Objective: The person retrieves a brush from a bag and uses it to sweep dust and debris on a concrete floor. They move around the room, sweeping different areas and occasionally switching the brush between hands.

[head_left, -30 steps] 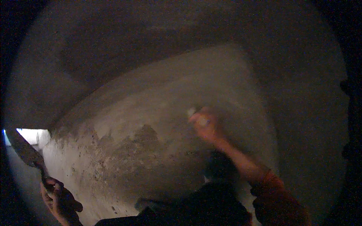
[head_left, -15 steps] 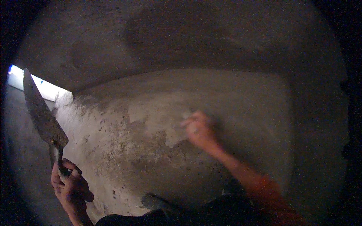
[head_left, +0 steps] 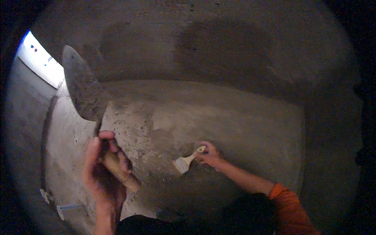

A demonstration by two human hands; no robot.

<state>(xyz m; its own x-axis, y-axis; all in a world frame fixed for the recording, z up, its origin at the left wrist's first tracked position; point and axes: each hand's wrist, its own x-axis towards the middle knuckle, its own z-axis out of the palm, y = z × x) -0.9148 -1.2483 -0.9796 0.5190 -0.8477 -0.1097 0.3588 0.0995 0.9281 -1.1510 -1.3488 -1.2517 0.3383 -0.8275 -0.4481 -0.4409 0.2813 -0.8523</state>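
My left hand (head_left: 105, 172) is closed around the wooden handle of a pointed trowel (head_left: 84, 86), slightly blurred. The trowel's grey, smeared blade points up and away from me. In my right hand (head_left: 210, 156) is a flat paintbrush (head_left: 188, 160) with a pale handle, its wide bristle end pointing down and to the left. The brush is over a rough, grey-brown plastered surface (head_left: 243, 117); I cannot tell whether the bristles touch it. Patches of smoother coating meet pitted, coarser areas to the left of the brush.
A darker plastered face (head_left: 219, 47) with damp-looking patches borders the surface's far edge. Bright light enters through an opening (head_left: 41, 62) at the far left. At the lower left, a round pipe end (head_left: 60, 212) shows near the wall. My orange sleeve (head_left: 291, 209) is at lower right.
My left hand and the trowel have moved right in the picture. My right hand has come lower and nearer, and the paintbrush now shows clearly. The view has shifted too.
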